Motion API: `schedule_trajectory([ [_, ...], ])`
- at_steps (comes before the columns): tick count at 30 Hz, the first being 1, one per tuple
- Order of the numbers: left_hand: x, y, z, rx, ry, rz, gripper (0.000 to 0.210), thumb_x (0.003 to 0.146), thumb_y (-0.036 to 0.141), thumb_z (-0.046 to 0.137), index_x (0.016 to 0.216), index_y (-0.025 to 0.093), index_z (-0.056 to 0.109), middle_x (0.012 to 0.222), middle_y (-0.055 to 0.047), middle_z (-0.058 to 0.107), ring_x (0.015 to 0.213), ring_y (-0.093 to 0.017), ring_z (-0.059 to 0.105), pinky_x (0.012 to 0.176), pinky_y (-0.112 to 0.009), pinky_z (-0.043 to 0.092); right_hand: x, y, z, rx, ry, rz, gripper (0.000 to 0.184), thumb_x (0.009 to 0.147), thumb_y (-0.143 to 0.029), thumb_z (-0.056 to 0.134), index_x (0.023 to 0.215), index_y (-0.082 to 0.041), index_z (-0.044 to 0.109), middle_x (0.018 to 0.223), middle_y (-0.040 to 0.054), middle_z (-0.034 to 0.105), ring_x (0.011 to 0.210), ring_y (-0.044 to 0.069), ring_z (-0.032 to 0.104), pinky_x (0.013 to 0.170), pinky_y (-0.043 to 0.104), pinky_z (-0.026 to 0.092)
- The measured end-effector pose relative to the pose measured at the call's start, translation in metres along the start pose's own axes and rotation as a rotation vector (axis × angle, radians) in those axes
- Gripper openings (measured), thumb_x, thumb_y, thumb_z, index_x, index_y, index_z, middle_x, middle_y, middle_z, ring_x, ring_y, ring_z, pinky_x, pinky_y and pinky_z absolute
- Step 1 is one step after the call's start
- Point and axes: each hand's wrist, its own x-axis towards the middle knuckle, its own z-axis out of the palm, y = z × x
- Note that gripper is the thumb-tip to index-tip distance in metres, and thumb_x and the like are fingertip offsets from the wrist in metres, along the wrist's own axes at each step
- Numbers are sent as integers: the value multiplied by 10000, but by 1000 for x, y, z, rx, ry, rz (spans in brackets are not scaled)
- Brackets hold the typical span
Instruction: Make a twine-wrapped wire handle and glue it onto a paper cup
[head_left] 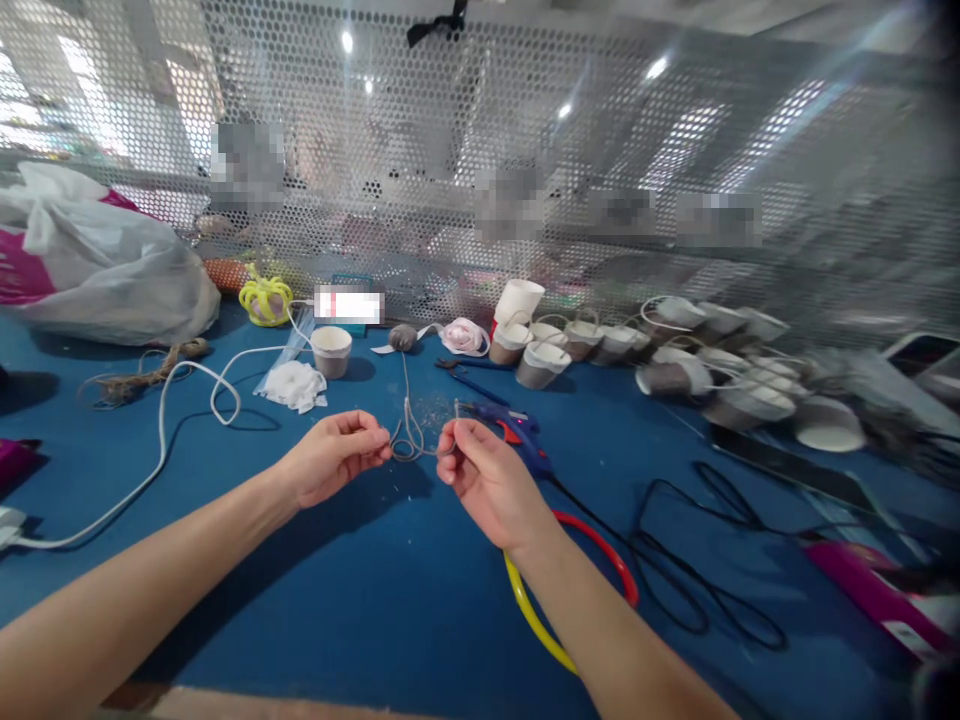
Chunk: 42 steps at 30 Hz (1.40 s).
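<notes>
Between my hands runs a thin grey cord, with a loose loop in its middle. My left hand pinches one part of it between thumb and fingertips. A little to the right, my right hand pinches another part, with a short end sticking up above the fingers. From there the cord leads back to a small grey ball of cord on the blue table. Just behind my right hand lies a blue glue gun, and beyond it dark-handled pliers.
Several small grey-and-white cups with handles stand at the back right. One cup stands left of centre beside white ribbon pieces. A pink ribbon roll, black cable, white cable and phone lie around. A perforated metal screen rises behind.
</notes>
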Motion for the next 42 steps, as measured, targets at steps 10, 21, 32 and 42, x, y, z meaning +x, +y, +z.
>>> schedule_trajectory([
  [10, -5, -1, 3, 30, -28, -8, 178, 615, 132, 718, 650, 112, 545, 608, 3, 582, 552, -67, 564, 557, -165, 431, -4, 4, -1, -160, -13, -110, 214, 713, -360, 631, 689, -177, 522, 657, -20, 590, 477, 59, 466, 411, 192, 360],
  [21, -15, -13, 13, 292, -19, 101, 116, 685, 210, 663, 718, 116, 605, 597, 11, 573, 538, -58, 501, 565, -186, 402, -17, 16, 11, -779, -50, -298, 74, 740, -257, 572, 728, -192, 539, 565, -26, 543, 471, 88, 481, 456, 229, 404],
  [32, -16, -15, 15, 855, 20, 424, 90, 751, 188, 550, 771, 143, 625, 738, -26, 604, 656, -109, 542, 616, -235, 438, -17, 17, 8, -1110, -27, -446, 131, 782, -246, 464, 667, -185, 478, 528, -37, 473, 465, 81, 421, 451, 205, 349],
  [42, -11, 7, 2, 671, 367, 760, 363, 705, 189, 616, 1048, 188, 497, 758, 22, 545, 575, -63, 508, 550, -204, 417, -17, 11, 9, -843, 24, -254, 146, 761, -290, 501, 660, -190, 468, 509, -48, 479, 424, 72, 430, 407, 202, 352],
])
